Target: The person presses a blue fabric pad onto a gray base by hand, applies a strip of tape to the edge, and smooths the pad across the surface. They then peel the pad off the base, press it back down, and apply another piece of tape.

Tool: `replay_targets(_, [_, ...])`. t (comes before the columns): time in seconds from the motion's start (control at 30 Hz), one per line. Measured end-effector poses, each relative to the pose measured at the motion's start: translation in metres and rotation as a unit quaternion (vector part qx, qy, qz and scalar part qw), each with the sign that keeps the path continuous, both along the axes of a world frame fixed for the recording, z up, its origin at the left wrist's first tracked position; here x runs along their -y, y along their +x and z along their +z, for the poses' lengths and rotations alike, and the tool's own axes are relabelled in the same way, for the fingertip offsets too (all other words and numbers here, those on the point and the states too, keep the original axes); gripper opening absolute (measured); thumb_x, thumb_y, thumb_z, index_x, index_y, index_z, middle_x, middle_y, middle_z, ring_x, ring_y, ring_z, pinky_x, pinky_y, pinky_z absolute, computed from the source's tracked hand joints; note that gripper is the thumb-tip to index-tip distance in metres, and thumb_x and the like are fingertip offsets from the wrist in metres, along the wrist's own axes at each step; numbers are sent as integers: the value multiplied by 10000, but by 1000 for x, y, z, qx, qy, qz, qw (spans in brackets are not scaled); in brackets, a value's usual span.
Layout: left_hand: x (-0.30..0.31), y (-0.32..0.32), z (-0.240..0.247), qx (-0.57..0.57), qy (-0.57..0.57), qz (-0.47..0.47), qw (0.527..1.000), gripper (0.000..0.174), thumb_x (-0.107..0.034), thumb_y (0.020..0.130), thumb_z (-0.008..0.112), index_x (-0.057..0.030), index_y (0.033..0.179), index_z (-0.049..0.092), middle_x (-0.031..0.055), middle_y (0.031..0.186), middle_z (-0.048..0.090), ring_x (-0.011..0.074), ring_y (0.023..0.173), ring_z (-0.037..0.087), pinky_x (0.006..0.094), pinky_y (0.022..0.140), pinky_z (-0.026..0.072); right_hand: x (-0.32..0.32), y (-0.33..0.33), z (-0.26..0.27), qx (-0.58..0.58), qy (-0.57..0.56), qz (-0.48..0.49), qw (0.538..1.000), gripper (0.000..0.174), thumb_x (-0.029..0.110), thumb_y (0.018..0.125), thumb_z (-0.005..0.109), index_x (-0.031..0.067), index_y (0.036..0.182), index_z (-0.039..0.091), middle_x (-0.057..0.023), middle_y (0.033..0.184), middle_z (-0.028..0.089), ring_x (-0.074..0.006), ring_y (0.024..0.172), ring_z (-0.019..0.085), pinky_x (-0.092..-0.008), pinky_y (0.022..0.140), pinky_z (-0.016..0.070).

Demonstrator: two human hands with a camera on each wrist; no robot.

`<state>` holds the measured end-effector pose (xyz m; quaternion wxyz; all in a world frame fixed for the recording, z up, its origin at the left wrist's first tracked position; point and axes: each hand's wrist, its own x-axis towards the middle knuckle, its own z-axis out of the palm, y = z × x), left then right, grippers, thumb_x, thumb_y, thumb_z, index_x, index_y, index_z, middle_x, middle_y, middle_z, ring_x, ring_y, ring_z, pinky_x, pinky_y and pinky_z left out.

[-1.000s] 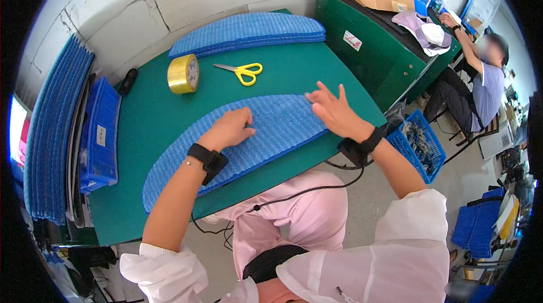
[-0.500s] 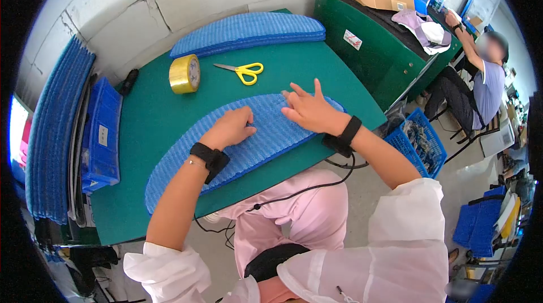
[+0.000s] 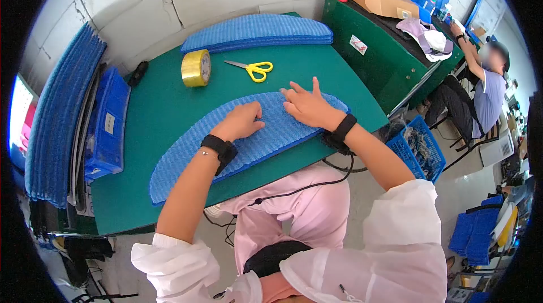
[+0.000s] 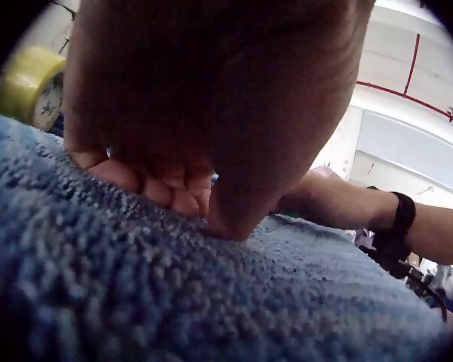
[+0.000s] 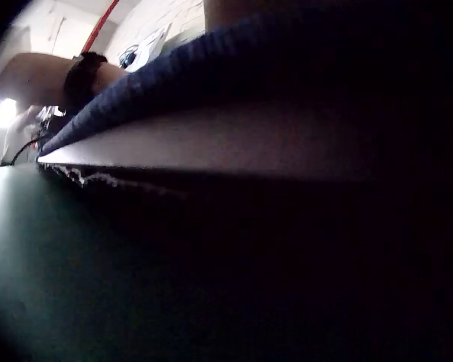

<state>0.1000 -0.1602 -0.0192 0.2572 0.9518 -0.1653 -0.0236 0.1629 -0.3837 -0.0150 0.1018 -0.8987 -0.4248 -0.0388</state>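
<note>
A half-moon blue ribbed plush pad [image 3: 209, 133] lies on the green table, close to its front edge. On the middle of the pad rests my left hand [image 3: 240, 120], fingers loosely bent; in the left wrist view its thumb and fingertips [image 4: 183, 202] touch the pile. My right hand [image 3: 314, 108] is over the pad's right part, fingers spread and some raised, with the lower fingertips at its far edge. The right wrist view is dark and shows the pad's pale underside edge [image 5: 174, 143] above the table, the hand itself hidden.
Behind the pad are a yellow tape roll [image 3: 195, 68], yellow-handled scissors [image 3: 257, 70] and stacked blue pads [image 3: 260, 31]. More pads [image 3: 62, 122] stand at left beside a blue bin [image 3: 107, 125]. A blue basket [image 3: 416, 150] and a seated person [image 3: 486, 88] are at right.
My right hand has moved left over the pad from its right end, then stayed there. The left hand keeps its place on the pad. The head view has shifted slightly.
</note>
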Motion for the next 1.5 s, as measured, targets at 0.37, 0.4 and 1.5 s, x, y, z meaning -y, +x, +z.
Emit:
replay_targets(0.37, [-17,-24,16,91,41,51,994,277,-179,726,698,-37,930,576,156,927,591,320,893,558,405,764,450,-8,-3,26,-183,119,-96,971,383,326,911,331,38,1122,470,-175,1270,453,-388,1187,423,-718,970,80])
replay_targets(0.4, [-22,-32,18,131,87,84,984,322,-190,724,702,-42,989,596,162,998,588,321,961,546,408,830,443,-9,-5,24,-130,140,-93,977,376,332,915,326,43,1109,470,-170,1280,444,-391,1186,423,-713,971,83])
replay_targets(1.5, [-49,-27,-26,36,78,90,992,511,-317,753,676,-159,1217,531,77,1260,508,287,1184,456,541,951,359,-19,-3,8,-174,218,-108,954,442,319,915,324,-72,1074,456,-277,1171,485,-416,1142,434,-512,986,300])
